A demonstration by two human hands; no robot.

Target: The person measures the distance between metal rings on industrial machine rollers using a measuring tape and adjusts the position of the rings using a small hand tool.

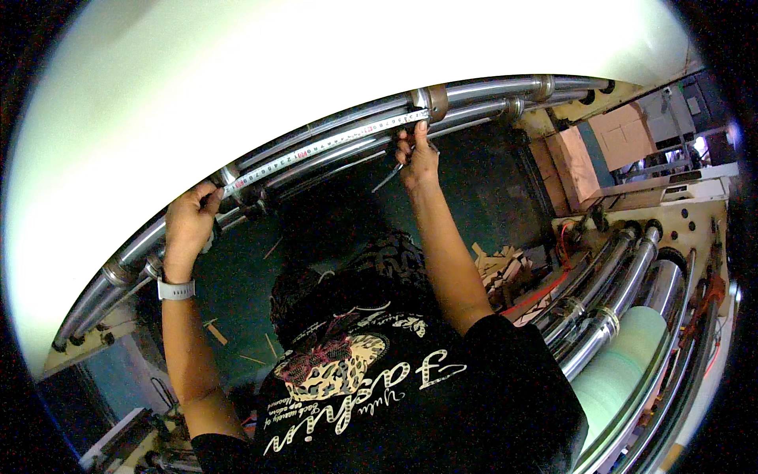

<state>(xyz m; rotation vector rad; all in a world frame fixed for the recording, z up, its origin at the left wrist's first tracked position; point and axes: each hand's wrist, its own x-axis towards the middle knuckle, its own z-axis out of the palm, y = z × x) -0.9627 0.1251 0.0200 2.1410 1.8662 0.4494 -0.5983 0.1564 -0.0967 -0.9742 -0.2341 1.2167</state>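
A white tape measure (316, 148) is stretched along the polished metal bars, its blade running up to the right. My left hand (188, 225), with a pale watch band on the wrist, pinches its left end beside a metal collar. Farther right, my right hand (418, 162) is closed, its thumb pressing the other end of the blade against a brownish collar (437, 103) on the upper bar (482, 89). A thin metallic tool (385, 178) sticks out from under the right hand; its kind is not clear. Which end bears the tape's case is hidden.
A large bright white surface (316, 55) curves over the bars. Cardboard boxes (572, 162) stand at the far right. Below them are more metal rollers and a pale green roll (624, 363). Scraps (501, 268) lie on the dark floor between the machine parts.
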